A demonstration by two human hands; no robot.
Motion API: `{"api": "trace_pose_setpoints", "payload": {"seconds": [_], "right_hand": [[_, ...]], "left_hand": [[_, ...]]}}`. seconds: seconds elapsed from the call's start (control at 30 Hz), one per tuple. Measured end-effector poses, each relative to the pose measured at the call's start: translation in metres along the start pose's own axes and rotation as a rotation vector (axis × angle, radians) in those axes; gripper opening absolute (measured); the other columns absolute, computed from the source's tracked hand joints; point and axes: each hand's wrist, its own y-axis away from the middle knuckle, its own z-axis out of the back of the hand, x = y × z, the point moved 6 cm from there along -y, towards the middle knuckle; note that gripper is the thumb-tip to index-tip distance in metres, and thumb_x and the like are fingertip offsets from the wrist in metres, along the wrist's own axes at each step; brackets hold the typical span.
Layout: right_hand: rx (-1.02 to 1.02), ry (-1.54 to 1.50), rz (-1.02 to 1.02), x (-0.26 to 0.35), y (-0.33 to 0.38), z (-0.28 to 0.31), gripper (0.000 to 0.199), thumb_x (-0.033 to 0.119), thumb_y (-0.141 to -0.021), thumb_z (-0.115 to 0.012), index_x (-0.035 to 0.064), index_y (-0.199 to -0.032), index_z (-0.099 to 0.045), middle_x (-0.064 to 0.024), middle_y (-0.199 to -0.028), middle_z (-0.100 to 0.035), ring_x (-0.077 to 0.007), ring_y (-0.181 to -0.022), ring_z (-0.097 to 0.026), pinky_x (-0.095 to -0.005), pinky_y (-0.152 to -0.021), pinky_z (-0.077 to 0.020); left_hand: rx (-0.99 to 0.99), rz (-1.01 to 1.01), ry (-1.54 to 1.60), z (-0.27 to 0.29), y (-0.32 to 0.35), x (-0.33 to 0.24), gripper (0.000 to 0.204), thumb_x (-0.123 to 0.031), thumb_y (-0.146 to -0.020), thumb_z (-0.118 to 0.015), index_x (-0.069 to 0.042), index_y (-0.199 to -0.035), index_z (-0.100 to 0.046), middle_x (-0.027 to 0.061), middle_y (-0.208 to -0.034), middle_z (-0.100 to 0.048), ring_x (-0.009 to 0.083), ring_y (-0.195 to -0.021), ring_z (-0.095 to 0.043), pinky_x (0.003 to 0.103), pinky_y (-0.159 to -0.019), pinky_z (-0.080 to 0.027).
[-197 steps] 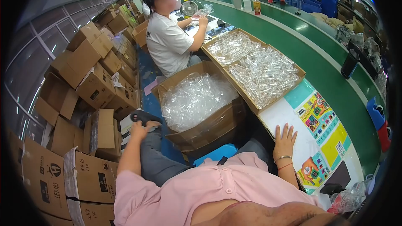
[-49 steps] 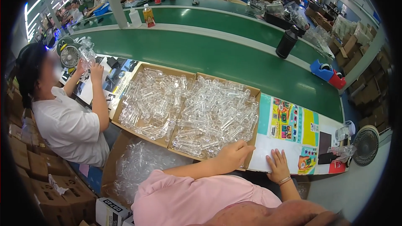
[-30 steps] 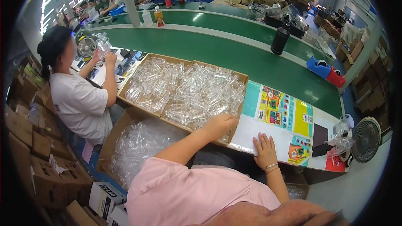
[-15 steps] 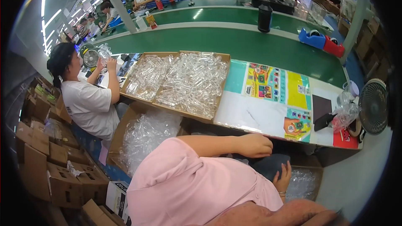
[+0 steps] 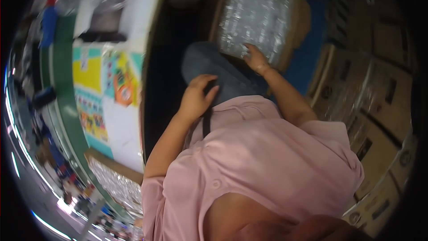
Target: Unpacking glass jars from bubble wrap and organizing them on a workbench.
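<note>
Right hand (image 5: pixel 256 60) at the box (image 5: pixel 301 15), left hand (image 5: pixel 199 98) by the trousers (image 5: pixel 216 69)

Ahead of both hands and to the right of the counter (image 5: pixel 127 127) lies the box, its filling seeming slightly longer away from the body than across. The right hand is nearer, fingers loosely spread over the near edge; blur hides whether they touch. The left hand sits farther back, thumb parted from curved fingers. Neither hand seems to hold anything.

Clear plastic (image 5: pixel 256 15) fills the box, glossy and ridged in rough rows, within brown cardboard walls. The trousers are smooth and grey. White and brightly printed sheets cover the counter, where a shallow cardboard tray (image 5: pixel 103 156) bears more shiny, clear pieces (image 5: pixel 117 182). Square-edged cartons (image 5: pixel 379 102) stand stacked at right beside blue floor (image 5: pixel 306 49).
</note>
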Motion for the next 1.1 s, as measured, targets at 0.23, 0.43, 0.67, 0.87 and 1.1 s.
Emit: {"api": "trace_pose_setpoints", "payload": {"seconds": [0.23, 0.43, 0.67, 0.87, 1.1], "right_hand": [[-0.083, -0.292, -0.618, -0.115, -0.02, -0.042, 0.033, 0.018, -0.083, -0.06, 0.0038, -0.112, -0.057, -0.0132, -0.094, -0.066, -0.0248, -0.083, -0.064, -0.0349, -0.077, -0.0503], [0.074, -0.386, -0.838, -0.191, -0.059, -0.121, 0.051, 0.032, -0.078, -0.067, -0.0032, -0.113, -0.057, -0.0195, -0.102, -0.065, -0.0321, -0.091, -0.063, -0.0341, -0.08, -0.0494], [0.139, -0.126, -1.076, -0.118, -0.091, -0.152, 0.077, 0.046, -0.069, -0.072, -0.0127, -0.116, -0.052, -0.0281, -0.113, -0.059, -0.034, -0.11, -0.058, -0.036, -0.092, -0.0457], [-0.151, -0.287, -0.973, -0.12, -0.1, -0.155, 0.077, 0.046, -0.065, -0.074, -0.0114, -0.112, -0.052, -0.0272, -0.112, -0.059, -0.0356, -0.107, -0.058, -0.0365, -0.093, -0.0451], [-0.097, -0.558, -0.758, -0.045, -0.06, -0.04, 0.067, 0.044, -0.076, -0.066, -0.0034, -0.12, -0.046, -0.0217, -0.112, -0.059, -0.0278, -0.105, -0.058, -0.0369, -0.091, -0.0434]], "left_hand": [[0.092, 0.092, 0.103, -0.035, -0.042, 0.011, 0.025, -0.008, -0.083, -0.065, -0.003, -0.108, -0.062, 0.0118, -0.105, -0.062, 0.0233, -0.099, -0.06, 0.029, -0.087, -0.046], [0.129, 0.167, 0.378, -0.042, -0.078, 0.011, 0.024, -0.004, -0.082, -0.064, -0.002, -0.105, -0.061, 0.0119, -0.101, -0.062, 0.0231, -0.094, -0.061, 0.029, -0.084, -0.046], [0.102, 0.225, 0.43, -0.032, -0.08, 0.032, 0.027, -0.001, -0.08, -0.064, -0.001, -0.107, -0.061, 0.0133, -0.104, -0.062, 0.0222, -0.094, -0.06, 0.028, -0.083, -0.047], [0.15, 0.313, 0.511, -0.039, -0.08, 0.053, 0.027, -0.002, -0.082, -0.063, -0.002, -0.109, -0.06, 0.0135, -0.113, -0.059, 0.0232, -0.1, -0.059, 0.029, -0.085, -0.048], [-0.064, 0.307, 0.123, -0.066, -0.147, 0.06, 0.054, -0.015, -0.087, -0.062, -0.004, -0.134, -0.036, 0.0207, -0.131, -0.04, 0.0295, -0.114, -0.051, 0.035, -0.098, -0.043]]}}
